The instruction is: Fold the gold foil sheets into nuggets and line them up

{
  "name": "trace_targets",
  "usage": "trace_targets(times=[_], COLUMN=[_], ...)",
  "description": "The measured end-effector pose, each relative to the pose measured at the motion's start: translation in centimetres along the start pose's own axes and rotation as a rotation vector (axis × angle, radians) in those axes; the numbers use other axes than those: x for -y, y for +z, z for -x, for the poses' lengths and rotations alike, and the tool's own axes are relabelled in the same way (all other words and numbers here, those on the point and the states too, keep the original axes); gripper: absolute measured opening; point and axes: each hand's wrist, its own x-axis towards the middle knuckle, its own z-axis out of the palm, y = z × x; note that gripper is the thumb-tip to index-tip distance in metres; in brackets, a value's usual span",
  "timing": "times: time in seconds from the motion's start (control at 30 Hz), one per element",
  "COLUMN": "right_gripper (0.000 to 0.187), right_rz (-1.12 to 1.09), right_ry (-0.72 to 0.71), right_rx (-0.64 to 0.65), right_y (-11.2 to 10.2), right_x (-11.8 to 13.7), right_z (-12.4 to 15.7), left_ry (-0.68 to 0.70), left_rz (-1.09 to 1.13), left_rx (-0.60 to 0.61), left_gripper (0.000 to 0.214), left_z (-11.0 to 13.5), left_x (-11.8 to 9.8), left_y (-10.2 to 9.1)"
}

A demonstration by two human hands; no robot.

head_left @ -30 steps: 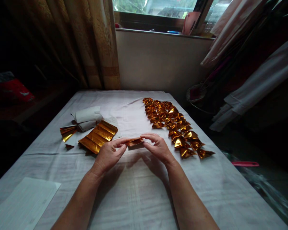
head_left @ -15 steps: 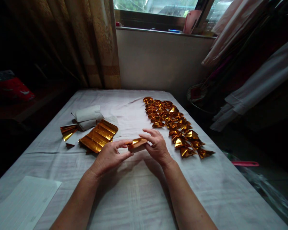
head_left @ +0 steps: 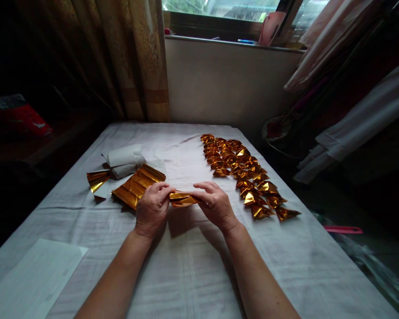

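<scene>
Between my two hands a folded strip of gold foil paper (head_left: 185, 199) is held level, a little above the cloth. My left hand (head_left: 153, 207) pinches its left end, the fingers closed on it. At the other end, my right hand (head_left: 215, 204) grips the strip between thumb and fingers. Just left of my left hand lies a stack of creased gold foil sheets (head_left: 138, 186). Several finished-looking folded gold foil pieces (head_left: 242, 159) stand in rows to the right of my right hand.
A white cloth (head_left: 193, 274) covers the table. Crumpled white paper (head_left: 124, 157) and a fanned gold foil piece (head_left: 98, 179) lie at the left back. A pale sheet (head_left: 36, 274) rests at the front left. Clothes (head_left: 362, 119) hang beyond the right edge.
My left hand has turned and closed more firmly around its end of the strip. The strip now shows an opened fold with gold on its front. The whole view has shifted slightly.
</scene>
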Motion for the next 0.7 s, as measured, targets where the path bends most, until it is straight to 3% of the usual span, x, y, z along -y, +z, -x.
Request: trace_targets(times=[0.07,0.23,0.33,0.5,0.6,0.7], right_gripper=[0.018,0.014,0.015,0.018,0.016,0.018], right_rz=[0.026,0.104,0.108,0.112,0.127,0.156], right_ry=[0.022,0.019,0.018,0.005,-0.017,-0.017], right_rx=[0.091,0.234,0.257,0.301,0.363,0.363], right_y=[0.0,0.0,0.1,0.0,-0.3,-0.7], right_x=[0.2,0.5,1.0,2.1,2.6,3.0], right_z=[0.0,0.0,0.4,2.0,3.3,4.5], left_ry=[-0.014,-0.048,-0.010,0.023,0.005,0.082], left_rz=[-0.030,-0.036,0.056,0.270,0.303,0.298], left_rx=[0.007,0.183,0.180,0.307,0.421,0.490], left_gripper=[0.027,0.035,0.037,0.031,0.024,0.023], left_z=[0.1,0.2,0.0,0.6,1.9,3.6], left_x=[0.4,1.2,1.0,-0.7,-1.9,-2.7], left_y=[0.2,0.5,0.4,-0.3,-1.0,-1.6])
